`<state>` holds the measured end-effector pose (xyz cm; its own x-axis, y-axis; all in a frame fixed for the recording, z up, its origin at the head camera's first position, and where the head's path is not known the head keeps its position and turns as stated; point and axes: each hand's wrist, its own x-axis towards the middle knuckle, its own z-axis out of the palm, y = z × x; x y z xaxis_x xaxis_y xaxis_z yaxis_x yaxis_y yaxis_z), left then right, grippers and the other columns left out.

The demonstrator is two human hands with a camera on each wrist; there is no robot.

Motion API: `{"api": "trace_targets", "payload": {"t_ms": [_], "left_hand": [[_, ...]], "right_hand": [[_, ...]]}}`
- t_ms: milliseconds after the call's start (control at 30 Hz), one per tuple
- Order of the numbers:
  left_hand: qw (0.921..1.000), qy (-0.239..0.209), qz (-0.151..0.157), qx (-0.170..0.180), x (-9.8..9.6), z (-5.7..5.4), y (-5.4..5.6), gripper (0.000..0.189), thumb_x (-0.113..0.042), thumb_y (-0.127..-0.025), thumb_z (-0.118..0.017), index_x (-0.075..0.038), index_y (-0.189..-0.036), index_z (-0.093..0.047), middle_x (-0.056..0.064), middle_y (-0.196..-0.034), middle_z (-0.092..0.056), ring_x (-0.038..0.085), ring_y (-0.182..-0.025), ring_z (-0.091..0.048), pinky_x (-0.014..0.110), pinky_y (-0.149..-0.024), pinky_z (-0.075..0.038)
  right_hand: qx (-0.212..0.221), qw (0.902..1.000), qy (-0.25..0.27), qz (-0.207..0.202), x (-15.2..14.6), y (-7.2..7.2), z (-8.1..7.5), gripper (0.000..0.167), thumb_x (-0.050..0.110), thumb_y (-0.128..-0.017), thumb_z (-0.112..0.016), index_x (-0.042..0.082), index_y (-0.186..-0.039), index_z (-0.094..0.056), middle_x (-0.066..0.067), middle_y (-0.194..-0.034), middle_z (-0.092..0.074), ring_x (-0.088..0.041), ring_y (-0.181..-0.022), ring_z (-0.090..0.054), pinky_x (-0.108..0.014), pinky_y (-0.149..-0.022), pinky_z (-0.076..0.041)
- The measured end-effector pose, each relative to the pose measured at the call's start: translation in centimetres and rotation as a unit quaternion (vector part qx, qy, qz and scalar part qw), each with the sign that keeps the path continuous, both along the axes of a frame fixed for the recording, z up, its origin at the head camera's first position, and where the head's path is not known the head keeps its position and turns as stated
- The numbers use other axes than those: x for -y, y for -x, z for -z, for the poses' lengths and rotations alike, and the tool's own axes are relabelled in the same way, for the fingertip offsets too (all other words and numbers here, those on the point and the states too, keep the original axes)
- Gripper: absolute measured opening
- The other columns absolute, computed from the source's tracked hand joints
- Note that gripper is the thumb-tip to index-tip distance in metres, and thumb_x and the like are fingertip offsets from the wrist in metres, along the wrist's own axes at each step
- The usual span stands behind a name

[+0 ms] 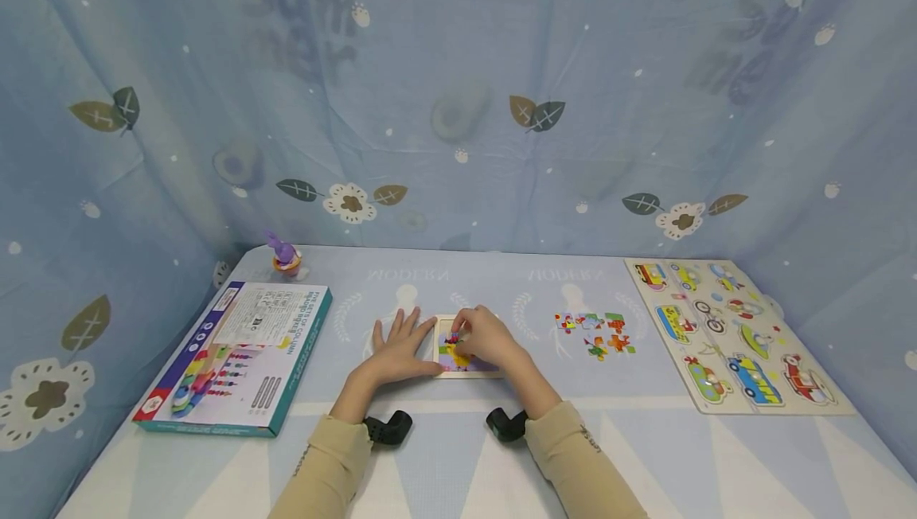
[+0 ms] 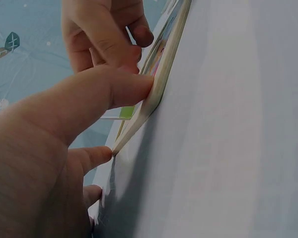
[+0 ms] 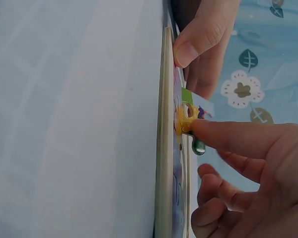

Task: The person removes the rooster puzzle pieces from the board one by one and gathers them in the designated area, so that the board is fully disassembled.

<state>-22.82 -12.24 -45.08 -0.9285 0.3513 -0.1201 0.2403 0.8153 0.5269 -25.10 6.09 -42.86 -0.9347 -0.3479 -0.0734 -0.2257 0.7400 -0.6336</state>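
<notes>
R fingers (image 3: 228, 133) pinch knobby pzl-pc (image 3: 188, 118).

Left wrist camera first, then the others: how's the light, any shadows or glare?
Left wrist view: dim, with a dark, soft-edged shadow beside the wooden tray; right wrist view: also dim, with a small glint on a rounded green tip; head view: brighter, more evenly lit.

Small wooden-framed jigsaw (image 1: 469, 376), partly filled.
The right hand (image 1: 487, 336) pinches a yellow-and-green piece (image 3: 189, 115) over it; loose pieces (image 1: 591, 322) lie to its right.
</notes>
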Motion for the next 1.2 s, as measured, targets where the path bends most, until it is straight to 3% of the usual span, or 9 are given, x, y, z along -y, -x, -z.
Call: {"api": "trace_targets", "payload": {"t_ms": [233,467,1200], "left_hand": [[1.0,-0.003,0.002,0.0,0.1,0.0,0.0,0.085,-0.048,-0.076,-0.067,-0.014,-0.145,-0.032,0.017,-0.154,-0.01,0.038,-0.14,0.005,0.063,-0.102,0.014],[1.0,0.004,0.006,-0.002,0.1,-0.2,-0.1,0.081,-0.051,-0.08,-0.062,-0.014,-0.145,-0.031,0.018,-0.153,-0.009,0.039,-0.14,0.005,0.064,-0.101,0.013],[1.0,0.0,0.0,-0.003,0.0,-0.3,0.0,0.083,-0.049,-0.077,-0.067,-0.014,-0.144,-0.034,0.018,-0.153,-0.011,0.039,-0.14,0.003,0.064,-0.102,0.011]], "right_hand": [[0.05,0.9943,0.095,0.003,-0.2,-0.2,-0.1,0.014,0.003,-0.076,-0.071,0.007,-0.082,-0.058,-0.001,-0.073,-0.054,-0.012,-0.055,-0.049,-0.023,-0.05,-0.044],[0.048,0.9938,0.1,0.0,-0.3,-0.1,0.0,0.013,0.003,-0.078,-0.07,0.007,-0.083,-0.059,-0.002,-0.073,-0.054,-0.012,-0.058,-0.049,-0.023,-0.05,-0.044],[0.034,0.9896,0.137,0.026,-1.0,0.2,0.0,0.009,0.001,-0.081,-0.066,0.008,-0.079,-0.06,-0.002,-0.076,-0.055,-0.013,-0.064,-0.048,-0.023,-0.053,-0.04]]}}
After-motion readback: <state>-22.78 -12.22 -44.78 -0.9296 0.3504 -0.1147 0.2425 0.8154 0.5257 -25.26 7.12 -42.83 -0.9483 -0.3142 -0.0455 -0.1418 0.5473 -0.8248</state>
